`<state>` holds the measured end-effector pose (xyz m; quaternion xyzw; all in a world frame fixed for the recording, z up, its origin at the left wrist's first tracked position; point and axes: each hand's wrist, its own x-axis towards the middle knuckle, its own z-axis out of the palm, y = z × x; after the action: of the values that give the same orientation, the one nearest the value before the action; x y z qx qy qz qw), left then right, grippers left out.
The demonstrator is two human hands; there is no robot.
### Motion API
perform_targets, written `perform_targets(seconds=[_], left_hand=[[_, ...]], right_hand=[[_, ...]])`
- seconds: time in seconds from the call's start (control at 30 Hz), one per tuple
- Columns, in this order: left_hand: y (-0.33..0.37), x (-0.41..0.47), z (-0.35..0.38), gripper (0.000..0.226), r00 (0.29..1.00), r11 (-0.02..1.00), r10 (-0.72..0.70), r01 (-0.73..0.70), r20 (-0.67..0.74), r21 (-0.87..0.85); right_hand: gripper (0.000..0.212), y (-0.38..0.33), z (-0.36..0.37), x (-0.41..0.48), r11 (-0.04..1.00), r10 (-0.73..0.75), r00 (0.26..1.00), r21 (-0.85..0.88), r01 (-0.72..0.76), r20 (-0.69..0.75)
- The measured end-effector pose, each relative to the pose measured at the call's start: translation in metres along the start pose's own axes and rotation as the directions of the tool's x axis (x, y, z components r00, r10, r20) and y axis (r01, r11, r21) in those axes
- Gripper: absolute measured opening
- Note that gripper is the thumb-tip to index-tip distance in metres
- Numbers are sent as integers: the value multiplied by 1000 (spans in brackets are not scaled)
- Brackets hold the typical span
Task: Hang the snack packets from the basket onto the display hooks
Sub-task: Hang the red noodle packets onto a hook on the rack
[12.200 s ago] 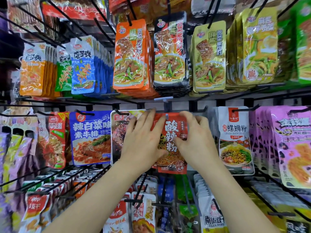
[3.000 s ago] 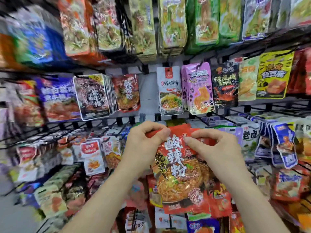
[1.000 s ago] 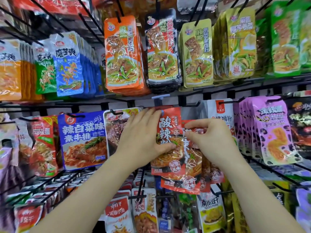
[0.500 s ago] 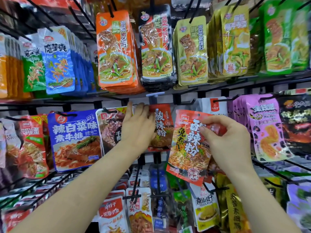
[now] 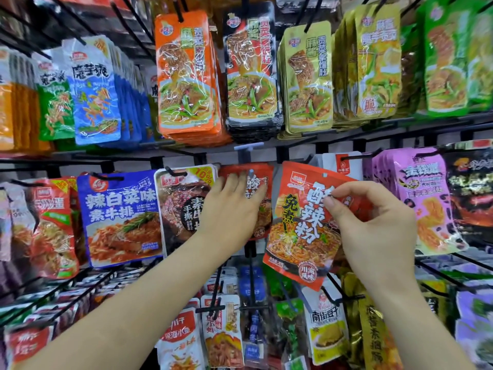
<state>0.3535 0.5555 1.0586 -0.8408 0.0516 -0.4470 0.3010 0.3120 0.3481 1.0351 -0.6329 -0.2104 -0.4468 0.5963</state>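
One red packet (image 5: 234, 170) hangs on the hook (image 5: 250, 172), flat left hand (image 5: 234, 209) pressing it; beside the hook, right hand (image 5: 373, 225) pinches a second packet (image 5: 298, 231), unhung.

Bright even light, blurred warped edges

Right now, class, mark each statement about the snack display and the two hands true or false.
1. The right hand pinches a red printed foil snack packet. True.
2. That packet hangs on a hook. False: the hand holds it tilted, unhung.
3. The left hand touches a hung red packet. True.
4. The blue foil packet hangs right of the purple packets. False: it hangs left of them.
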Motion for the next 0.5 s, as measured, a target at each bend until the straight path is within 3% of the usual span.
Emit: perform_targets(seconds=[0.1, 0.27, 0.3, 0.37, 0.4, 0.43, 0.47, 0.5], left_hand=[[3, 10, 1, 51, 985, 999, -24, 16, 173, 50], [-2, 11, -3, 52, 968, 995, 2, -27, 252, 96], [-2, 7, -9, 46, 977, 997, 36, -48, 210, 53], [-1, -6, -20, 28, 998, 986, 64, -64, -4, -153], [-1, -13, -25, 22, 994, 931, -9, -30, -106, -364], [-2, -21, -38, 23, 987, 783, -143, 65, -77, -619], [0, -28, -50, 24, 965, 517, -256, 189, 60, -835], [2, -33, -58, 19, 940, 205, -257, 281, 225, -938]], right_hand=[[24, 4, 3, -3, 1000, 22, 1000, 20, -23, 15], [22, 8, 8, -6, 994, 80, 996, 72, -83, 46], [22, 7, 7, -7, 991, 94, 994, 89, -98, 50], [24, 6, 6, -7, 986, 112, 992, 119, -119, 57], [26, 5, 5, -7, 984, 114, 992, 130, -120, 54], [29, 3, 5, -7, 983, 115, 992, 140, -120, 47], [32, 1, 4, -7, 980, 117, 992, 157, -123, 46], [37, -2, 5, -7, 972, 125, 991, 193, -133, 51]])
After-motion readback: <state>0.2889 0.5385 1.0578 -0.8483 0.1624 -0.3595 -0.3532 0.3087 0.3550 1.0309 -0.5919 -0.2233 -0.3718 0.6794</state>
